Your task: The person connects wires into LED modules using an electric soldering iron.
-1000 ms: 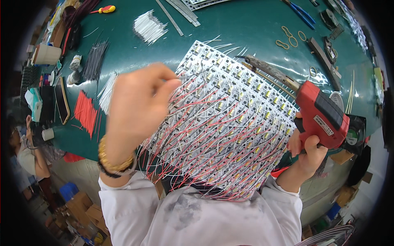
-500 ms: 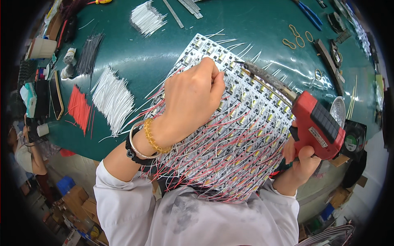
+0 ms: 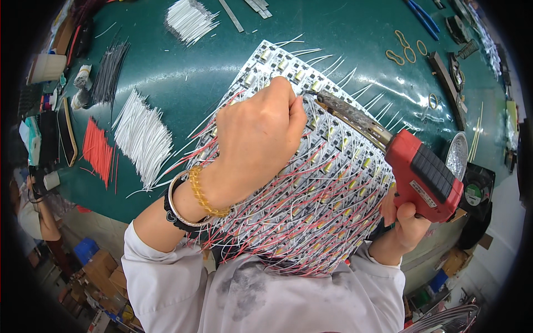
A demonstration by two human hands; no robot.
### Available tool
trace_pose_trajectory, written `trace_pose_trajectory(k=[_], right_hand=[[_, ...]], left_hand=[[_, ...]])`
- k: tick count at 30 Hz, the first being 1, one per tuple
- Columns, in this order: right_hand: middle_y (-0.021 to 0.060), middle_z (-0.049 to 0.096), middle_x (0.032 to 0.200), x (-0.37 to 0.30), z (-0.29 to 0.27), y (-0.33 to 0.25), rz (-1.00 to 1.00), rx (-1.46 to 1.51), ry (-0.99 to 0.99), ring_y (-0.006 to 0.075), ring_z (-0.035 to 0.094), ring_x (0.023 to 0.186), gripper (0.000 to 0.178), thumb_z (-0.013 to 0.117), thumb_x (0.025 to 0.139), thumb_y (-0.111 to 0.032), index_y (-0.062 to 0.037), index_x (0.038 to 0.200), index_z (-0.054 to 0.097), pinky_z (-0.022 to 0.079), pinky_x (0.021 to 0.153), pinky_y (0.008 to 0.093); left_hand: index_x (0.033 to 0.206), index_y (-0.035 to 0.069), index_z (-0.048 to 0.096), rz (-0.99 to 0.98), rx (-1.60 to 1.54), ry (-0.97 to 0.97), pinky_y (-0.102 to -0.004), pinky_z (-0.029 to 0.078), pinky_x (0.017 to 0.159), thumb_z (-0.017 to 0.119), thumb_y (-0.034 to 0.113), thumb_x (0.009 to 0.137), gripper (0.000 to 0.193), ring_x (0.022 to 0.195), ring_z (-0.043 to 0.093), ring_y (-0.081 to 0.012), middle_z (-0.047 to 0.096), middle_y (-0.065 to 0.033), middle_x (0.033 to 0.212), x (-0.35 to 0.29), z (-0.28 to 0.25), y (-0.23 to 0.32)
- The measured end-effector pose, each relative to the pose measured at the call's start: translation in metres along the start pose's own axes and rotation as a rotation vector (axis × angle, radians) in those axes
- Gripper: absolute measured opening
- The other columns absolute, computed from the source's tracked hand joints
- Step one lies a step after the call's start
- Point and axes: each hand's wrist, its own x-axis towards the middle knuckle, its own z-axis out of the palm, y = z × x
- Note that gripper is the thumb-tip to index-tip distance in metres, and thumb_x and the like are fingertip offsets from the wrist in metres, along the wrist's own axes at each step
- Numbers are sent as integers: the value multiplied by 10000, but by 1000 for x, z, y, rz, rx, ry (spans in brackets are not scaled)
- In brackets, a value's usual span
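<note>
A white circuit board panel point(image 3: 347, 158) with rows of small parts lies tilted before me, its lower part covered by thin red and white wires point(image 3: 294, 216). Over its upper part my left hand point(image 3: 258, 136) is closed in a pinch. What its fingertips hold is hidden behind the hand. My right hand point(image 3: 408, 227) grips the handle of a red soldering gun point(image 3: 425, 175) at the panel's right side. The gun's dark tip points left and reaches the board area just beside my left fingertips; I cannot tell whether it touches the board.
On the green table point(image 3: 222, 66), white wires point(image 3: 143, 139), red wires point(image 3: 98, 150) and black wires point(image 3: 110, 72) lie in piles at left. Another white pile point(image 3: 190, 21) is farther back. Blue-handled pliers point(image 3: 423, 19), rubber bands point(image 3: 408, 47) and a small fan point(image 3: 476, 188) are at right.
The soldering gun's tip has moved left and slightly nearer to me, closer to my left fingertips. My left hand stays pinched over the board. The whole view has shifted slightly.
</note>
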Motion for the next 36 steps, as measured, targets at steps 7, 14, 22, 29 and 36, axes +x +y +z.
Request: trace_pose_trajectory(k=[7, 14, 22, 29, 36], right_hand=[[15, 453, 462, 3, 10, -7, -198, -75, 37, 78, 391, 339, 700, 584, 823, -515, 124, 1081, 462, 326, 358, 221], [9, 452, 458, 2, 10, -4, -197, -21, 7, 68, 382, 337, 733, 580, 829, -507, 150, 1122, 441, 306, 357, 207], [10, 454, 462, -4, 8, -13, -187, 5, 37, 68, 387, 338, 752, 579, 822, -520, 155, 1119, 431, 311, 356, 205], [20, 439, 461, -15, -4, -15, -148, 76, 107, 81, 406, 351, 800, 559, 821, -546, 174, 1128, 393, 317, 361, 214], [22, 438, 465, -11, 6, -16, -160, 23, 84, 90, 404, 351, 786, 554, 825, -546, 170, 1112, 405, 331, 365, 227]], left_hand=[[700, 53, 482, 18, 19, 2, -339, 367, 370, 605, 109, 778, 156, 392, 511, -236, 553, -70, 531, 1, 2, 2], [704, 50, 491, 21, 16, 17, -345, 378, 380, 603, 106, 776, 145, 410, 526, -243, 562, -78, 542, 0, 2, 1], [718, 37, 515, -76, -20, -88, -362, 420, 455, 613, 112, 791, 143, 486, 559, -284, 568, -97, 562, 5, -24, 3], [784, 36, 533, 63, -249, -87, -366, 432, 494, 611, 79, 795, 90, 560, 562, -291, 563, -96, 697, 2, -21, 27], [802, 4, 531, 63, -30, -85, -345, 437, 441, 594, 98, 794, 113, 526, 562, -263, 496, -101, 845, -4, 1, 12]])
